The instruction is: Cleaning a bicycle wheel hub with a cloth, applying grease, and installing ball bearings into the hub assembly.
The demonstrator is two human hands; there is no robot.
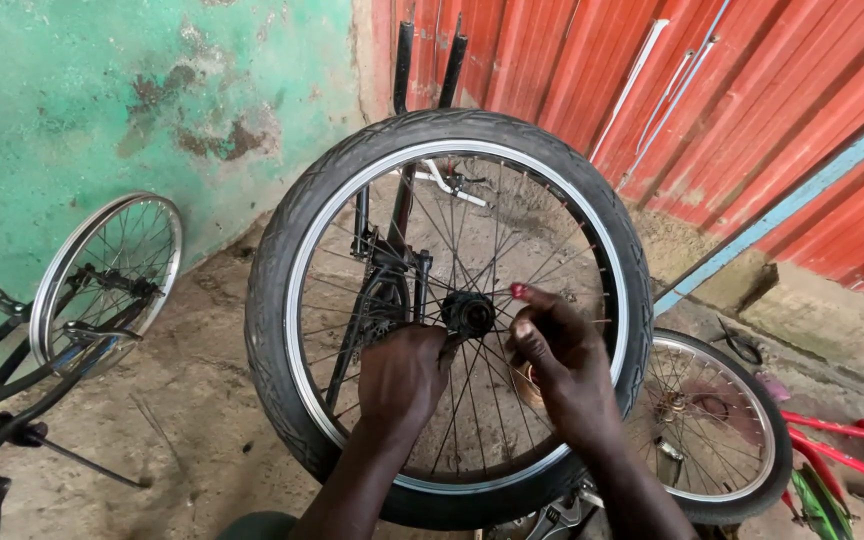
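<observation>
A large bicycle wheel with a ribbed black rubber tyre and a bright silver metal rim (pixel 449 135) stands upright in the middle of the frame, its thin wire spokes fanning from a stubby black hub (pixel 469 313) at the centre. The left hand (pixel 402 378) is closed against the spokes just left of the hub, its fingers curled by the axle; what it grips I cannot make out. The right hand (pixel 560 362) is bunched just right of the hub, fingertips pinched together near a small red-tipped object (pixel 518 291), though I cannot tell whether it holds that. Behind the spokes shows a black bicycle frame (pixel 399 225), its two dark fork legs (pixel 428 65) poking up past the tyre at the top. I count three wheels in all: a smaller wheel with a black tyre and silver rim (pixel 752 420) leaning at the lower right, partly behind the big one, and a bare silver rim without a tyre (pixel 48 288) at the left, fixed in another dark frame. Red painted tubing (pixel 845 445) lies at the lower right corner. The floor is rough, dusty concrete (pixel 202 400). A flaking green plastered wall (pixel 102 100) fills the upper left, and ridged red sheet metal (pixel 772 90) with a pale blue strip fills the upper right.
</observation>
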